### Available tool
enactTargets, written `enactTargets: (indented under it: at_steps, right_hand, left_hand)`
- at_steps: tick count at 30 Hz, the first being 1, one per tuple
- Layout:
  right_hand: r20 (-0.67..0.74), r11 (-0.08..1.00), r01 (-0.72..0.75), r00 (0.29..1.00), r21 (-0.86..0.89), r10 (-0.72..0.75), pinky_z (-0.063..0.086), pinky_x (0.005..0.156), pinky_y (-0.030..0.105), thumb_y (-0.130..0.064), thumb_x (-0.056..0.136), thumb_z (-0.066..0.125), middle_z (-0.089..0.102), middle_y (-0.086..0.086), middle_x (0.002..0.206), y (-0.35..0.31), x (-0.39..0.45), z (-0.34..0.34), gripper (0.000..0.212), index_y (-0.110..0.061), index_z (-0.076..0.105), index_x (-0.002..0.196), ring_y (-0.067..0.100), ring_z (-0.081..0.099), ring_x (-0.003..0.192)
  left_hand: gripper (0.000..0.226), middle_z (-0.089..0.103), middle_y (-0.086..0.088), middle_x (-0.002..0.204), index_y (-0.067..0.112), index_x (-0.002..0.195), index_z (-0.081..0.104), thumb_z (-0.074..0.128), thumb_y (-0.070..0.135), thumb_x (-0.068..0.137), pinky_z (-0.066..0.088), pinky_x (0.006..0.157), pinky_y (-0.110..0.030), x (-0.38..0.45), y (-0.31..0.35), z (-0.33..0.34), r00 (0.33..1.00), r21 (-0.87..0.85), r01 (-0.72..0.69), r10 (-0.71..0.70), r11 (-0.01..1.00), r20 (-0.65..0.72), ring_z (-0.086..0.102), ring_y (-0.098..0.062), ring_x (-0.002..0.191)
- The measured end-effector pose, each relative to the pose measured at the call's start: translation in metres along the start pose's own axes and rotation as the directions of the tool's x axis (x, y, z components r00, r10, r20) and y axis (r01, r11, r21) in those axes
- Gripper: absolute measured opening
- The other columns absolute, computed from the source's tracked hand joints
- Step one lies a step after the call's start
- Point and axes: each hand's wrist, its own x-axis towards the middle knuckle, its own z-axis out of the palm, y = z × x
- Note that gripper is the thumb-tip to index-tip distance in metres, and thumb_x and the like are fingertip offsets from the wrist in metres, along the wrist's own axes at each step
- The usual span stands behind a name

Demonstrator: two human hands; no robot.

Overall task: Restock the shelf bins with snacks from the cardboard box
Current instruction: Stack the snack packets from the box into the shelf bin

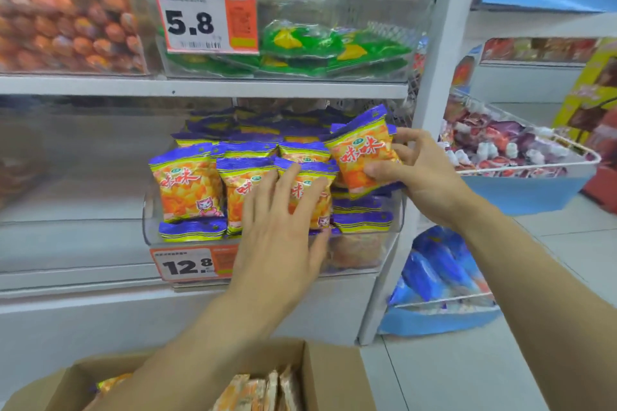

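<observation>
Right hand (415, 173) is gripping one orange-and-purple snack packet (362, 152), thumb on the front, fingers curled behind, holding it tilted at the right end of the clear shelf bin (150, 210). Left hand (283, 227) is lying flat and spread, fingers splayed, palm pressing against the front-row packets (187, 188) standing in that bin; it is gripping nothing. Bin is sitting on the lower shelf, packed with matching packets in rows, several lying flat along the front wall. A 12.8 price tag (192, 264) is hanging on the bin front, partly behind the left wrist. Cardboard box (334, 377) is sitting open at the bottom of the view, under the left forearm, more orange packets standing on edge inside. One shelf up, another clear bin is holding green packets (334, 47) beside a 5.8 price tag (205, 18). To the right, wire baskets (534, 167) are holding other wrapped goods.
</observation>
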Motion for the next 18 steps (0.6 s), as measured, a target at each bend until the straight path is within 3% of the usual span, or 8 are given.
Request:
enactTargets:
  at_steps: [3,5,7,9,11,13,15,18]
  right_hand:
    - [0.008,0.957,0.000,1.000,-0.290,0.003,0.058,0.083,0.035,-0.015,0.072,0.087,0.067,0.005,0.118,-0.001,0.016,0.001,0.088,-0.017,0.028,0.137,0.014,0.070,0.096]
    - [0.037,0.904,0.004,0.999,-0.429,0.013,0.056,0.092,0.042,-0.017,0.081,0.080,0.067,-0.001,0.113,0.003,0.021,0.007,0.089,-0.017,0.020,0.147,0.014,0.069,0.097]
    - [0.024,0.833,0.020,1.000,-0.553,-0.008,0.049,0.104,0.045,-0.029,0.080,0.078,0.061,0.003,0.128,0.007,0.021,0.014,0.101,-0.018,0.010,0.154,0.020,0.062,0.116]
    - [0.006,0.760,0.094,0.993,-0.643,-0.117,0.037,0.114,0.042,-0.033,0.077,0.079,0.041,0.008,0.149,0.007,0.018,0.016,0.114,-0.023,0.000,0.158,0.023,0.043,0.136]
    - [0.028,0.692,0.177,0.975,-0.700,-0.221,0.037,0.107,0.034,-0.026,0.076,0.082,0.038,0.009,0.144,0.004,0.013,0.013,0.112,-0.029,0.007,0.158,0.023,0.044,0.130]
    - [0.033,0.661,0.173,0.975,-0.730,-0.218,0.040,0.092,0.027,-0.020,0.075,0.082,0.039,0.007,0.131,0.000,0.008,0.007,0.100,-0.037,0.021,0.152,0.019,0.055,0.104]
    - [-0.019,0.672,0.132,0.977,-0.729,-0.212,0.043,0.081,0.028,-0.022,0.072,0.082,0.046,0.008,0.120,0.000,0.008,-0.001,0.089,-0.042,0.031,0.142,0.018,0.058,0.084]
    - [-0.063,0.656,0.092,0.976,-0.750,-0.209,0.040,0.073,0.029,-0.018,0.073,0.080,0.060,0.005,0.097,0.000,0.010,-0.010,0.075,-0.039,0.042,0.134,0.026,0.059,0.083]
  left_hand:
    - [0.067,0.034,-0.008,0.155,0.027,0.149,0.040,0.059,0.039,0.086,0.031,0.113,-0.054,0.001,-0.002,0.006,1.000,0.021,0.031,-0.031,0.999,0.005,0.030,-0.036,0.141]
    - [0.068,0.033,-0.008,0.155,0.028,0.150,0.038,0.055,0.041,0.086,0.029,0.115,-0.053,0.001,0.000,0.009,0.998,0.017,0.057,-0.057,0.998,0.009,0.029,-0.035,0.142]
    - [0.069,0.033,-0.009,0.155,0.026,0.151,0.038,0.054,0.041,0.085,0.028,0.115,-0.053,0.001,0.003,0.011,0.998,0.022,0.056,-0.056,0.998,0.005,0.029,-0.036,0.142]
    - [0.069,0.034,-0.010,0.154,0.024,0.150,0.040,0.054,0.041,0.085,0.027,0.115,-0.053,0.002,0.007,0.013,0.999,0.024,0.054,-0.054,0.998,0.004,0.029,-0.036,0.142]
    - [0.069,0.034,-0.010,0.154,0.024,0.150,0.040,0.055,0.040,0.084,0.027,0.115,-0.053,0.003,0.007,0.013,0.999,0.025,0.054,-0.054,0.998,0.001,0.030,-0.036,0.141]
    - [0.071,0.033,-0.010,0.155,0.025,0.150,0.039,0.055,0.037,0.083,0.027,0.115,-0.053,0.002,0.006,0.013,0.999,0.021,0.054,-0.054,0.998,0.000,0.030,-0.036,0.142]
    - [0.072,0.033,-0.010,0.155,0.025,0.151,0.038,0.056,0.036,0.082,0.026,0.116,-0.053,0.002,0.005,0.014,0.999,0.014,0.054,-0.054,0.998,-0.002,0.029,-0.037,0.142]
    - [0.073,0.031,-0.011,0.156,0.024,0.151,0.038,0.055,0.035,0.081,0.024,0.117,-0.053,0.001,0.005,0.015,0.998,0.010,0.058,-0.058,0.998,0.001,0.027,-0.037,0.143]
